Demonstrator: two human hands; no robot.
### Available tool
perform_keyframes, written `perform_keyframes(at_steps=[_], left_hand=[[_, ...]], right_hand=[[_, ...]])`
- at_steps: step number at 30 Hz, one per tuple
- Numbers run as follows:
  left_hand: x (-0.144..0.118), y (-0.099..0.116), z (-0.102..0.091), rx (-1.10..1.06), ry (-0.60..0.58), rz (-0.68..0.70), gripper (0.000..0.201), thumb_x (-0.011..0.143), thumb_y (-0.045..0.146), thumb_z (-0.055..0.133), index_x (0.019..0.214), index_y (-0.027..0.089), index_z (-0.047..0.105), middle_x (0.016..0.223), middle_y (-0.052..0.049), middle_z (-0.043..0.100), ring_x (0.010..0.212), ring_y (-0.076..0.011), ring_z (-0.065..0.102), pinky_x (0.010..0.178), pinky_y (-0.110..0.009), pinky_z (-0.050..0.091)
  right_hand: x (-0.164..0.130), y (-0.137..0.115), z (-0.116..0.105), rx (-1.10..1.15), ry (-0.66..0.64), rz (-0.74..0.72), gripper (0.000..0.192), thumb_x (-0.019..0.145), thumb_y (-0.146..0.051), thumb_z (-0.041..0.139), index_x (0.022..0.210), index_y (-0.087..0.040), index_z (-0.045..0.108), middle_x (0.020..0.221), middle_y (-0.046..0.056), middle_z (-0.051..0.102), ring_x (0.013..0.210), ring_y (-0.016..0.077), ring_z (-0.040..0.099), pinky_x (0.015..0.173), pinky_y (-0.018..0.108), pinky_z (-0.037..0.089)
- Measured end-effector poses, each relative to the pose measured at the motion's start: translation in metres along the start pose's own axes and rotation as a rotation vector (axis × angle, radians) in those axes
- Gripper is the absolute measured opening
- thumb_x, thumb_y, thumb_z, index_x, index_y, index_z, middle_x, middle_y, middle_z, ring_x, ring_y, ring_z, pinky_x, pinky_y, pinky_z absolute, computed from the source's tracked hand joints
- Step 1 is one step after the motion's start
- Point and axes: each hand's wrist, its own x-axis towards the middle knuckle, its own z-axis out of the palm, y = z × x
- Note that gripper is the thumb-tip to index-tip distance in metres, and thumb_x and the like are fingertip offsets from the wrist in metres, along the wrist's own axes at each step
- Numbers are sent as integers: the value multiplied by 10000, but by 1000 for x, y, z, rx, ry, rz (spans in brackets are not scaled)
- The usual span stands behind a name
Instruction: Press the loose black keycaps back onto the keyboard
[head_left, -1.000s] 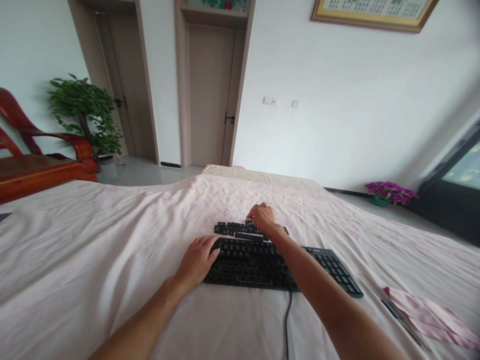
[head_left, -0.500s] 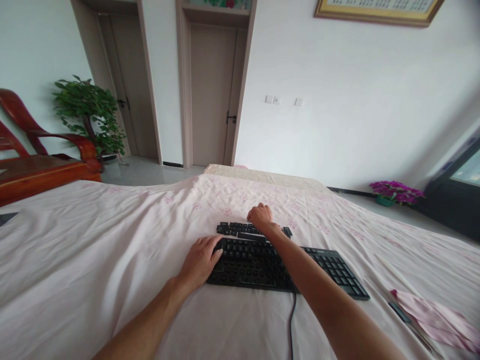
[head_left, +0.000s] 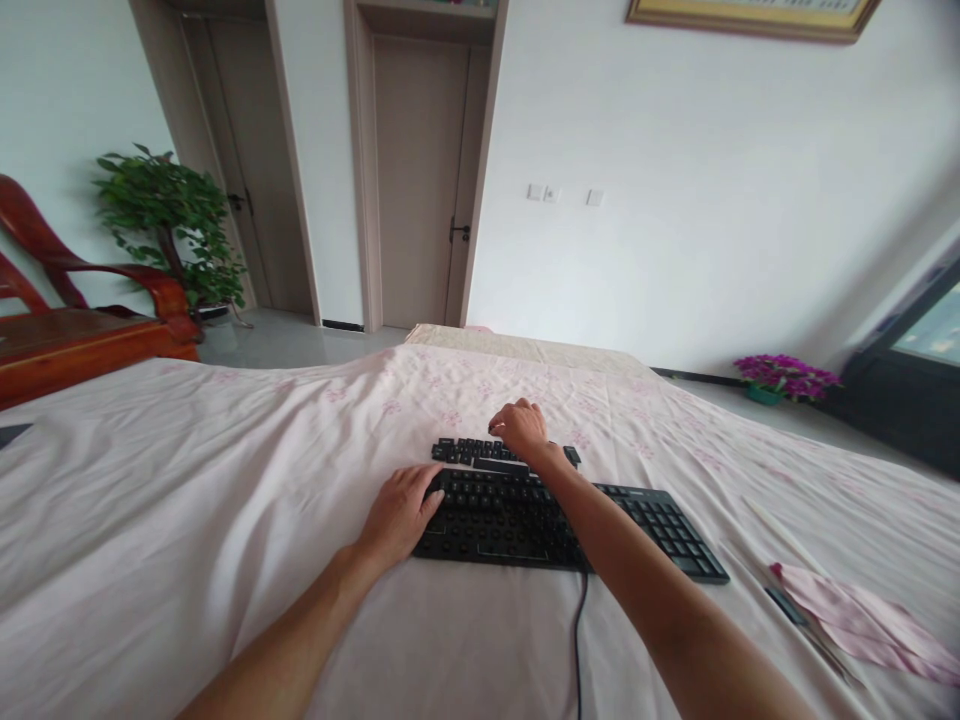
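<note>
Flowered cloth (head_left: 300, 450) is lying underneath. The left hand (head_left: 399, 512) is grasping the left end of a keyboard (head_left: 510, 515) running lengthwise rightward; loose keycaps (head_left: 466, 450) are lying just beyond it. Nearer these, the right hand (head_left: 523, 428) is hovering curled, its grip unclear.

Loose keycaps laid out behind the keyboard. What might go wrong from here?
The right hand might knock the loose keycaps close to it out of their rows.
The cord, trailing toward the person, might snag and drag the keyboard.
The wrinkled cloth underneath might shift and scatter the keycaps.
</note>
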Motion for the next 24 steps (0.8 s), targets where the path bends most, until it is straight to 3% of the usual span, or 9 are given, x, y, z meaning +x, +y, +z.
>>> perform_keyframes(at_steps=[2,6,13,24], left_hand=[[0,-1,1,-1,0,9,386,926,321,433,1291,226,512,1275,-64,595,1163,-231,521,1023,-407,390],[0,-2,2,-9,9,23,378,926,314,437,1284,226,518,1272,-68,600,1160,-231,525,1024,-418,391],[-1,-1,1,-1,9,28,378,931,307,432,1290,218,510,1286,-72,591,1169,-223,525,1031,-409,387],[-2,0,1,-7,15,36,382,925,293,438,1294,221,508,1271,-67,600,1162,-220,527,1027,-402,390]], right_hand=[[-18,-3,-7,43,49,-31,202,849,-340,596,988,-319,740,1065,-2,696,1073,209,475,892,305,276],[-64,-6,-14,182,164,-119,177,846,-334,620,975,-321,741,1015,-17,697,1000,191,519,874,291,327],[-132,-4,-8,265,232,-162,132,849,-321,637,931,-315,741,950,-2,690,931,190,530,853,310,359],[-149,-1,4,187,198,-137,154,863,-344,619,960,-324,737,942,26,673,920,207,510,823,333,359]])
